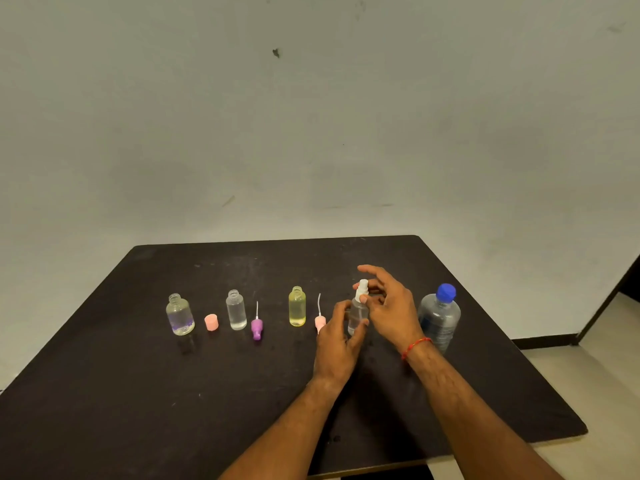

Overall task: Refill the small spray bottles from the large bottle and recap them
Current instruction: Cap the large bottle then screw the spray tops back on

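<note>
My left hand (337, 336) grips the body of a small clear spray bottle (357, 311) standing on the black table (138, 393). My right hand (389, 306) pinches its white spray head (362, 289) with thumb and fingers. The large water bottle (439, 317) with a blue cap stands just right of my right hand. To the left stand three open small bottles: a yellow one (297, 306), a clear one (236, 310) and a clear one with purple at the bottom (179, 315).
Loose parts lie between the bottles: a pink cap (211, 322), a purple spray head with its tube (256, 327) and a pink spray head with its tube (319, 318), partly behind my left hand. A pale wall rises behind the table; floor shows at the right.
</note>
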`<action>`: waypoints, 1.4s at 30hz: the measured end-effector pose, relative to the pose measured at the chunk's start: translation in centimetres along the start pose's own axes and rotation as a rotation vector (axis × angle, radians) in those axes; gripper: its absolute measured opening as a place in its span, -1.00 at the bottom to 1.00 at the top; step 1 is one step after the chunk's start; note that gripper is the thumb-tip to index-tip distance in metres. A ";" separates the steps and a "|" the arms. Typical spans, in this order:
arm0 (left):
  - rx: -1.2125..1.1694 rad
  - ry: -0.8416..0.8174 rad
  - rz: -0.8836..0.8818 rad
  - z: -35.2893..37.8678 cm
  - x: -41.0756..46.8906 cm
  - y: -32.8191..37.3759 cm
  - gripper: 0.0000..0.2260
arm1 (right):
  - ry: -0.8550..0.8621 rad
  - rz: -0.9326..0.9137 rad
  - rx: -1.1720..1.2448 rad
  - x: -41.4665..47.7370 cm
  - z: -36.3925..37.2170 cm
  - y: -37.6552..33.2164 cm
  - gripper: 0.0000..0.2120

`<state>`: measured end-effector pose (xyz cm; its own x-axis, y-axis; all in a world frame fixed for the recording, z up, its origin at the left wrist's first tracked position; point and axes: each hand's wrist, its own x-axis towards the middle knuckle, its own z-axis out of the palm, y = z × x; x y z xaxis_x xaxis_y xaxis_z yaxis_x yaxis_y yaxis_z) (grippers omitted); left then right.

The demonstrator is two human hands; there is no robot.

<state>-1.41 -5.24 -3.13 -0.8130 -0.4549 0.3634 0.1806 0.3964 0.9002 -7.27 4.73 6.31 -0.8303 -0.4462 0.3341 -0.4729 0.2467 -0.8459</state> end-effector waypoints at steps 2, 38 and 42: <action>0.000 -0.003 -0.002 0.0 0.1 -0.1 -0.71 | 0.007 0.001 0.007 0.0 0.1 0.0 -0.51; 0.015 -0.008 0.029 -0.2 -0.3 0.6 -0.70 | 0.028 0.013 0.013 -0.1 -0.3 0.0 -0.43; 0.024 -0.020 0.013 0.0 -0.1 0.2 -0.62 | 0.069 0.023 -0.019 -0.2 0.1 -0.2 -0.46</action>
<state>-1.28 -5.10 -3.04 -0.8216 -0.4335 0.3702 0.1785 0.4211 0.8893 -7.00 4.69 6.45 -0.8592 -0.3799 0.3426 -0.4580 0.2729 -0.8460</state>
